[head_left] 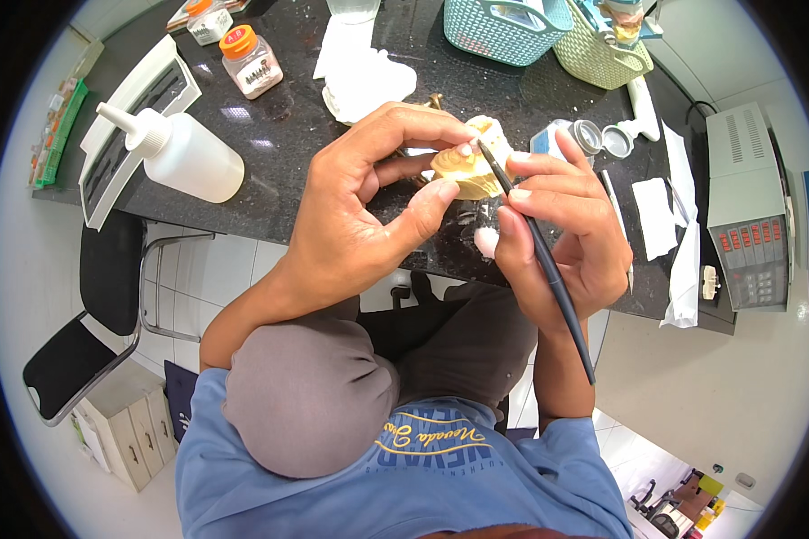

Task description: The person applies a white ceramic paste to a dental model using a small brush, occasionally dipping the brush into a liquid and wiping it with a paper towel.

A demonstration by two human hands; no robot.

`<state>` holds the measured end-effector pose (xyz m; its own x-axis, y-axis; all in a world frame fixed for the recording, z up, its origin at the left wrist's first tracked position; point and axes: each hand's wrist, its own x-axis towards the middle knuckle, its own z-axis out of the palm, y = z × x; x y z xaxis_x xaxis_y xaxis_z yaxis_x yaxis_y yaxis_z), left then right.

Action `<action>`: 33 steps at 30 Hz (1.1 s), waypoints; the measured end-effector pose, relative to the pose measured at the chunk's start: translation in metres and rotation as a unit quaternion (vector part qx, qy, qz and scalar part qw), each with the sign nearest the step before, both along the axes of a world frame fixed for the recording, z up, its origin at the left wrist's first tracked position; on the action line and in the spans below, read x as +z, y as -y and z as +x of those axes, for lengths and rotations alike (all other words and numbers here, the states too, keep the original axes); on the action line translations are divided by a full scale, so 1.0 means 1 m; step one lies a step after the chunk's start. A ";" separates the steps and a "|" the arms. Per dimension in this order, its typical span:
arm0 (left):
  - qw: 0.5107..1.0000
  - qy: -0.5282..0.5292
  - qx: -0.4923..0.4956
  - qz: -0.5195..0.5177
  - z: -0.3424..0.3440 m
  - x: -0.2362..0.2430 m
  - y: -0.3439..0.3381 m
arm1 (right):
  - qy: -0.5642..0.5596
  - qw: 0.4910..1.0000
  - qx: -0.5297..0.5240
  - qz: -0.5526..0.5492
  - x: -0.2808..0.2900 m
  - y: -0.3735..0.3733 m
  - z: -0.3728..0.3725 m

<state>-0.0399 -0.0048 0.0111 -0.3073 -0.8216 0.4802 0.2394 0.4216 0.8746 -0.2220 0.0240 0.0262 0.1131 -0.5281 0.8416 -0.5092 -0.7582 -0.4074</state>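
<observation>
My left hand (360, 202) is closed on a pale yellow plaster dental cast (470, 180), with thumb and fingers around it. My right hand (571, 247) grips a long dark brush-like tool (548, 260), its thin tip resting at the cast's upper part beside my left fingertips. Whether the tip touches the cast is too small to tell. Just below the cast lies a small pale pink item (486, 241). Crumpled white tissue (368, 85) sits behind my left hand, and an open small jar (586, 136) with its lid (617, 142) stands behind my right hand.
A dark speckled counter (279, 211) holds a squeeze bottle (189, 162), a white tray (99, 184), orange-lidded jars (252, 72), plastic baskets (503, 27) and paper sheets (654, 220). A grey machine (746, 153) stands at the right. A black chair (108, 269) is at the left.
</observation>
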 end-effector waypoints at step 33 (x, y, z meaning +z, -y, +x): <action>0.999 0.031 -0.001 0.027 0.001 0.004 -0.001 | 0.085 0.996 0.015 -0.005 -0.003 -0.008 -0.014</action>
